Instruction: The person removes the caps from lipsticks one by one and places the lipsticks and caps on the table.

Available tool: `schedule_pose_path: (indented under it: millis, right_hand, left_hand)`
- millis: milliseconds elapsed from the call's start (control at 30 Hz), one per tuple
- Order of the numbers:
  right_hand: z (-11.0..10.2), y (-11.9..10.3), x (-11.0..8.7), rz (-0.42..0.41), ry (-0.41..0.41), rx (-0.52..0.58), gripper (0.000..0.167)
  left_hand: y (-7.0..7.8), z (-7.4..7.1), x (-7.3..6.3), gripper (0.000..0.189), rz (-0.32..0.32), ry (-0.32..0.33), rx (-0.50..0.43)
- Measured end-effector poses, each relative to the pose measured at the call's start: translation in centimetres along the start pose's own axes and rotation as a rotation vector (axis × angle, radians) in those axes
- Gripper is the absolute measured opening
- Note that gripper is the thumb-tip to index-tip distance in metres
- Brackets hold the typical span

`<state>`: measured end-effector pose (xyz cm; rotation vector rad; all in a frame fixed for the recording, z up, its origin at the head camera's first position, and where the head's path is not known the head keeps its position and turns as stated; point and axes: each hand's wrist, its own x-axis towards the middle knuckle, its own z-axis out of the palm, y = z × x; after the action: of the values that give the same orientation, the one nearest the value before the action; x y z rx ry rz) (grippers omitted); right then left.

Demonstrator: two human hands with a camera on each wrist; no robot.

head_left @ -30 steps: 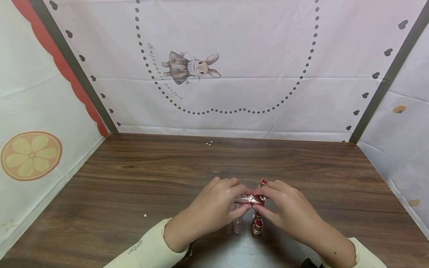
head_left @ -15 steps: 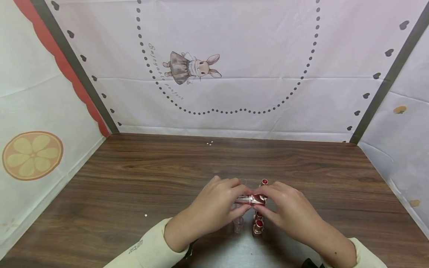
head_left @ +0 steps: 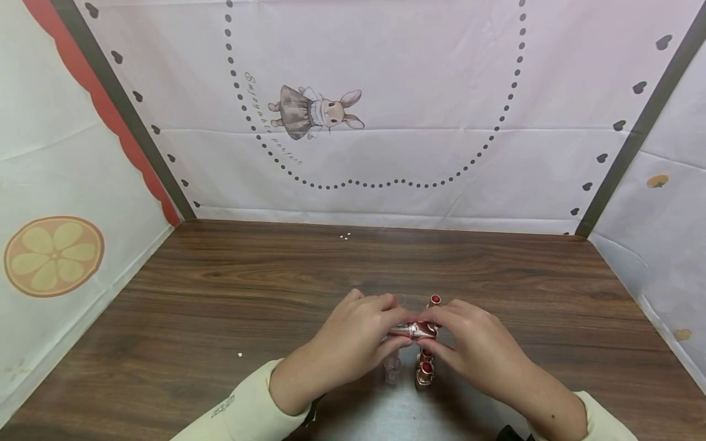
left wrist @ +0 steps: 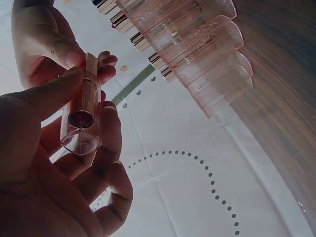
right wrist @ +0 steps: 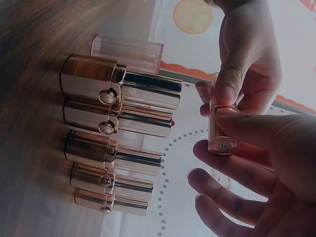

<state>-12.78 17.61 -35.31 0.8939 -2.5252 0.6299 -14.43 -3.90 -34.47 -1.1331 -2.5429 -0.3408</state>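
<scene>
A lipstick with a rose-gold base and a clear cap over its bullet lies level between my two hands, above the table. My left hand pinches the clear cap between thumb and fingers. From the other side, my right hand grips the lipstick's base, whose round end faces the right wrist camera. The dark red bullet shows through the cap in the left wrist view. Below the hands, several uncapped rose-gold lipsticks stand upright in a row.
Several clear pinkish caps stand in a row to the left of the uncapped lipsticks. Small white bits lie far back on the wooden table, another white bit at the left. White printed cloth walls the back and sides.
</scene>
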Motion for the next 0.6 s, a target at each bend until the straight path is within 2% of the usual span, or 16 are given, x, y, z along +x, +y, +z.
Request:
schedule_pose_path:
  millis: [600]
  right_hand:
    - [-0.08, -0.04, 0.01, 0.003, -0.004, -0.012, 0.029]
  left_hand:
    - [-0.01, -0.14, 0.0, 0.03, 0.0, -0.009, -0.004]
